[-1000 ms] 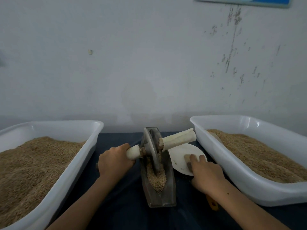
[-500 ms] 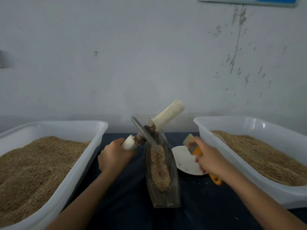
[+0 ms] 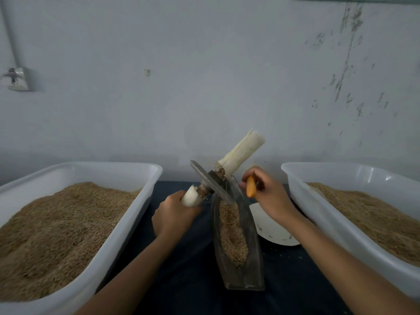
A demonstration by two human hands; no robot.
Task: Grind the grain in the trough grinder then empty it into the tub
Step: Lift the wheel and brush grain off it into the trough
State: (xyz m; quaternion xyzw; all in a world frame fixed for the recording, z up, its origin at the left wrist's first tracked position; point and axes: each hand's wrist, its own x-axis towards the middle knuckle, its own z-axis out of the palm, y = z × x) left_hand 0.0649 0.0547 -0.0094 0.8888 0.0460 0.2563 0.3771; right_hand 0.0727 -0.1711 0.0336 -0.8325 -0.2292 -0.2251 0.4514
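A narrow metal trough grinder (image 3: 247, 276) stands on the dark cloth between two tubs, with tan grain (image 3: 231, 233) lying along its channel. My left hand (image 3: 173, 215) grips the near white handle of the grinding wheel (image 3: 210, 183). The wheel is lifted and tilted over the trough's far end, its other wrapped handle (image 3: 243, 153) pointing up and right. My right hand (image 3: 270, 193) holds an orange-handled brush (image 3: 250, 189) just right of the trough's far end; its bristles are hidden.
A white tub (image 3: 127, 230) full of grain sits on the left, and another white tub (image 3: 318, 219) full of grain on the right. A white paper plate (image 3: 270, 230) lies between the trough and the right tub. A grey wall stands close behind.
My left hand lifted and tilted the wheel out of the trough. My right hand picked the brush up off the plate and raised it toward the trough's far end.
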